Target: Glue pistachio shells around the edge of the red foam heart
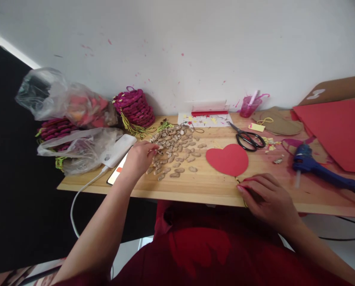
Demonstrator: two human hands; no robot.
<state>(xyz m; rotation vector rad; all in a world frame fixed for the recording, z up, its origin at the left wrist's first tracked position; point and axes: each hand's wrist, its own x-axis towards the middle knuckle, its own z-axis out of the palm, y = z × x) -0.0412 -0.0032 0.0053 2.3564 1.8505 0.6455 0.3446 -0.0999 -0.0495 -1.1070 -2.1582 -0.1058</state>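
Note:
My left hand [140,159] reaches over the edge of a heap of peanut shells [168,137]. Its thumb and fingertips are pinched together on what looks like a pale half shell. Whole peanuts [175,174] lie loosely spread in front of the heap. On the right, a red paper heart [229,159] lies flat on the wooden table [192,190], with its point towards me. A thin dark-and-yellow cord [237,180] comes off that point. My right hand [268,198] is closed, pinching the cord between thumb and fingers just below the heart.
Black scissors [250,141] lie behind the heart. A blue glue gun [323,169] and red sheets [335,131] are at right. A pink cup [250,105] stands by the wall. Purple braided bundles [134,107], plastic bags [82,147], a white power bank [119,150] and a phone [114,174] are left.

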